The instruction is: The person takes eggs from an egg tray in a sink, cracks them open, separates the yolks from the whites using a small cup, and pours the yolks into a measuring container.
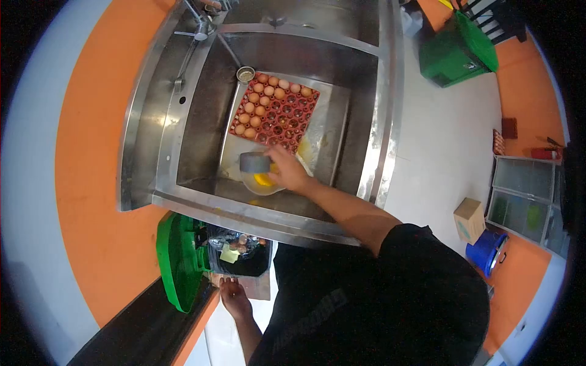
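Orange walls (85,152) with pale-blue bands curve round a white floor (436,140) and a steel sink (299,52), which lies just above the centre of the view. Inside the sink, toward its six o'clock side, sits a clear bowl (249,184) with yellow egg (264,179) in it. At the bowl's twelve o'clock edge is a grey cup (254,162), or something like one; blur hides its exact make. Its long axis runs from nine to three o'clock, and it lies at nine o'clock from the fingers of the right hand (288,168), much the nearer hand. Those fingers are bent at its side and over the bowl's edge; I cannot tell whether they grip either. Just past them, toward twelve o'clock, a red tray (287,116) lies tilted, roughly square, with brown eggs (253,108) along its nine and twelve o'clock sides. Well apart, at seven o'clock, the left hand (235,297) hangs outside the sink beside a bin (247,266), its fingers loosely parted and nothing seen in them. Faded lettering on the black shirt (390,299) and a pale mark on the green bin (448,55) at two o'clock are both unreadable.
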Demonstrator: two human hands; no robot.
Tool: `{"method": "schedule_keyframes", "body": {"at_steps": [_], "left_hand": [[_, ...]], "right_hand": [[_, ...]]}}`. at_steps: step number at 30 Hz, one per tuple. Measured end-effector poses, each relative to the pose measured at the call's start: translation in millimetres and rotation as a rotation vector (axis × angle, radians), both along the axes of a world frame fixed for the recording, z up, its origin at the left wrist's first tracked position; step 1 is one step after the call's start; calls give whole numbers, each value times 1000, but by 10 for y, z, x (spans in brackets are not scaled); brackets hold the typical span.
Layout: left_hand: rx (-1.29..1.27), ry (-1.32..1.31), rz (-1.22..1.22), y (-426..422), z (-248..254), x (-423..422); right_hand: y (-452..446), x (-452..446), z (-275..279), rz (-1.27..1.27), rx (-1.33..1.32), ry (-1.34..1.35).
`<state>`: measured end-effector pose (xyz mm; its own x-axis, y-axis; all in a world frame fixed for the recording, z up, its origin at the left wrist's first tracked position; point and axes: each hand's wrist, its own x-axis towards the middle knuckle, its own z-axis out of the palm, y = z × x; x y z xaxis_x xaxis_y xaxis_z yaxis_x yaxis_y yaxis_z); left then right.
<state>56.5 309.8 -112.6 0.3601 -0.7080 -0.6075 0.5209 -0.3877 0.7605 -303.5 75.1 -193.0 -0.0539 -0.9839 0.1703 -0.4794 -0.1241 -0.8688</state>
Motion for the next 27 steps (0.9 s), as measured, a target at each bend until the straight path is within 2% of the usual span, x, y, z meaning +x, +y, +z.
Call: {"method": "schedule_keyframes", "body": {"at_steps": [2, 5, 8, 11, 14, 17, 23, 26, 27], "left_hand": [[-23, -7, -46, -121, 93, -74], [-22, 14, -52, -249, 144, -54], [-96, 24, -54, -459, 301, -209], [-170, 66, -75, -735, 472, -360], [-210, 121, -106, -1035, 649, -560], [-256, 153, -154, -1308, 829, -832], [-286, 250, -262, -1688, 828, -1219], [-238, 318, -274, -1886, 859, -1464], [-233, 333, -282, -1936, 830, -1508]], "right_hand": [[-33, 13, -83, -155, 97, -250], [-162, -170, -153, -462, 582, -1039], [-187, -507, -501, -644, 531, -1328], [-167, -743, -849, -888, 400, -1358], [-100, -866, -1338, -1249, 423, -1220], [51, -969, -2189, -1360, 627, -1221], [88, -900, -2381, -1333, 723, -1176], [79, -1024, -2778, -1196, 989, -595], [14, -1013, -2638, -1250, 906, -401]]}}
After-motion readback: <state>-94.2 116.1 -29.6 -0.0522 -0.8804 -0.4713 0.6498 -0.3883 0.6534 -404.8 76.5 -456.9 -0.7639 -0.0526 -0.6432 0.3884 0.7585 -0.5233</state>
